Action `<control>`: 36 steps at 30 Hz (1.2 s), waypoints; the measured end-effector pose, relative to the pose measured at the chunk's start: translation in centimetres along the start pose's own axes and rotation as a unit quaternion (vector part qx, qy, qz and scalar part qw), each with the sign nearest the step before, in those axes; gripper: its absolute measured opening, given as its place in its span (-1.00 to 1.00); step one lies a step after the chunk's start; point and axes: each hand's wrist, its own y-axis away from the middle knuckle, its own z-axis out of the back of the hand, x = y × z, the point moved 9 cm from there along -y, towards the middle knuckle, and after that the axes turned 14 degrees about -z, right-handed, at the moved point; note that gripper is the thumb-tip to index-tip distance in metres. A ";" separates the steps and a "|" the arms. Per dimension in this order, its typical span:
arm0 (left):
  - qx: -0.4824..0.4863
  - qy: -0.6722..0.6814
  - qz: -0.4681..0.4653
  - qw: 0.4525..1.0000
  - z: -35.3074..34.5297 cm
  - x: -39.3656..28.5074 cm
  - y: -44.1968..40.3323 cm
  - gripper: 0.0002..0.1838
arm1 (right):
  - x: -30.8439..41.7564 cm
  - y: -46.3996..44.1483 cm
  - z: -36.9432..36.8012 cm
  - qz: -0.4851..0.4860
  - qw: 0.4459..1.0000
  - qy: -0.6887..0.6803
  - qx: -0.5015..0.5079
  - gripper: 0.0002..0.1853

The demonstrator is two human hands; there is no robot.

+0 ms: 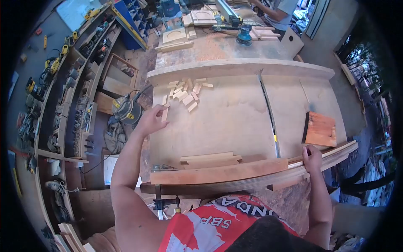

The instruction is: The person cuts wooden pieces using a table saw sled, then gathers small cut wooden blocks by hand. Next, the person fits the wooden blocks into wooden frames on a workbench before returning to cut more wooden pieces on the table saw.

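Note:
At the left side of the wooden work surface, my left hand has thumb and fingers around a small wooden block. Just beyond it lies a loose heap of similar small blocks. My right hand is at the front edge on the right, its fingers curled over the wooden rail; the fingertips are partly hidden. Close above that hand sits a reddish-brown square board.
A slot with a metal strip runs across the surface. A raised fence spans the back. Wood strips lie near the front plank, by a clamp. A sander and another person's arm are beyond.

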 end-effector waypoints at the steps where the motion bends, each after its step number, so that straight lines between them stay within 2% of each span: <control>1: -0.007 -0.006 -0.007 1.000 0.5 -0.4 0.8 -0.39 | -0.1 -0.1 -0.1 0.004 1.000 0.006 -0.002 -0.79; 4: -0.061 0.001 -0.009 0.998 3.0 -1.7 3.7 -0.39 | -0.1 0.1 0.6 0.007 0.999 -0.006 -0.035 -0.77; 6: -0.054 -0.056 0.060 0.995 4.7 -3.3 6.3 -0.41 | 0.3 0.1 0.3 0.007 1.000 0.013 0.017 -0.75; 7: -0.057 -0.063 0.048 0.995 5.0 -4.2 7.6 -0.41 | 0.2 0.1 0.7 0.004 1.000 0.006 0.005 -0.75; 9: -0.155 0.001 0.032 0.987 6.7 -5.4 11.1 -0.41 | 0.0 0.2 0.2 0.003 0.999 0.027 0.025 -0.72; 14: -0.246 0.030 0.079 0.966 8.1 -10.3 20.6 -0.41 | 0.1 0.7 0.9 0.016 1.000 -0.018 0.020 -0.72; 16: -0.284 0.043 0.059 0.956 7.3 -13.1 24.6 -0.42 | 0.4 0.9 1.1 0.042 0.998 -0.033 0.015 -0.71; 19: -0.309 0.084 0.105 0.942 4.8 -16.3 31.4 -0.43 | 0.6 1.4 1.2 0.048 0.998 -0.037 0.024 -0.72; 21: -0.325 0.165 0.143 0.920 2.2 -18.0 35.4 -0.42 | 0.6 1.0 1.4 0.059 0.997 -0.039 0.024 -0.72; 25: -0.387 0.224 0.147 0.882 -0.5 -23.8 40.1 -0.42 | 0.3 1.2 1.1 0.061 0.997 -0.026 0.027 -0.71; 28: -0.432 0.239 0.065 0.867 2.3 -30.2 41.3 -0.34 | 0.2 1.2 0.6 0.058 0.998 -0.007 0.019 -0.69; 30: -0.464 0.223 -0.046 0.856 6.2 -35.6 41.4 -0.31 | 0.4 1.1 0.9 0.058 0.998 -0.004 0.011 -0.67; 32: -0.469 0.195 -0.218 0.834 10.8 -42.5 42.0 -0.29 | 0.1 1.4 1.1 0.032 0.999 -0.002 -0.017 -0.64; 34: -0.456 0.188 -0.355 0.794 14.8 -48.4 45.2 -0.24 | -0.5 1.5 0.2 0.033 0.999 -0.006 -0.021 -0.63; 35: -0.397 0.141 -0.431 0.798 16.7 -51.3 47.5 -0.20 | -0.8 1.2 0.3 0.031 0.999 -0.018 -0.039 -0.61; 36: -0.346 0.096 -0.481 0.800 18.0 -54.2 48.9 -0.27 | -0.7 1.4 0.2 0.037 0.999 -0.012 -0.035 -0.61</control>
